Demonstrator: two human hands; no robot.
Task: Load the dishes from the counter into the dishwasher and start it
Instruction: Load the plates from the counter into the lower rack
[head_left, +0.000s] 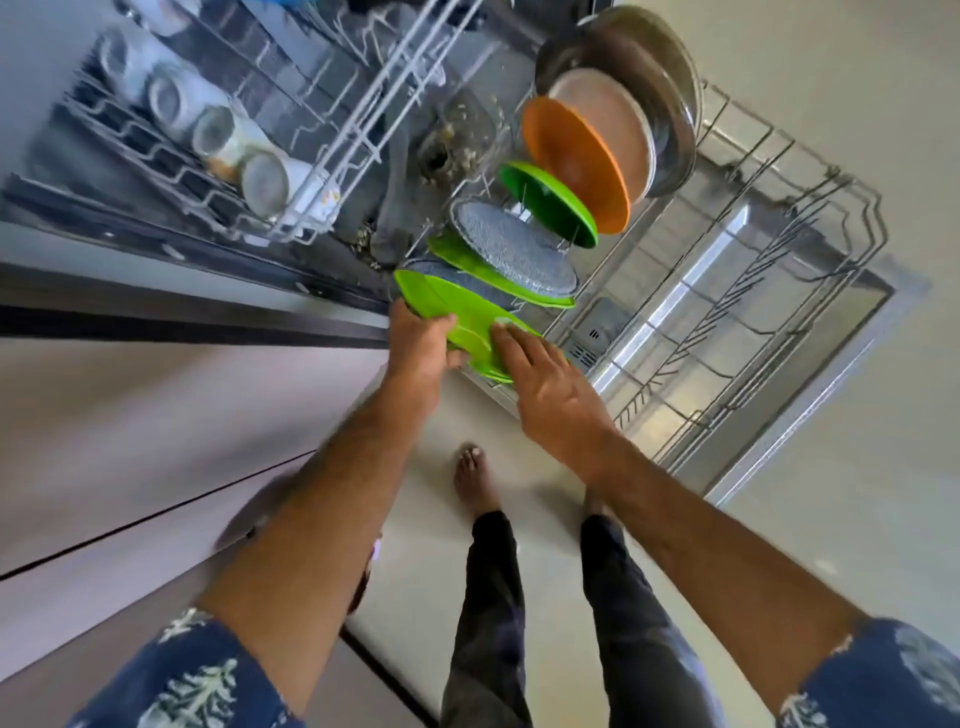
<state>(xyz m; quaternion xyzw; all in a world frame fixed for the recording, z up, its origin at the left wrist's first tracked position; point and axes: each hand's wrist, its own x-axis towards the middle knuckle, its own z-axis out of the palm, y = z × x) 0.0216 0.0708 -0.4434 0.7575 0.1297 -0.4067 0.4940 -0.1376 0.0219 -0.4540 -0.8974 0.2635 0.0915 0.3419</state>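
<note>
Both hands meet at the bright green plastic plate (470, 325) at the near end of the pulled-out grey wire lower rack (753, 291). Left hand (423, 340) grips its near rim, thumb curled over; right hand (545, 384) lies relaxed, fingertips (501, 332) touching its face. Standing on edge, the plate leans toward the row of plates behind it; left hand is nearer.
</note>
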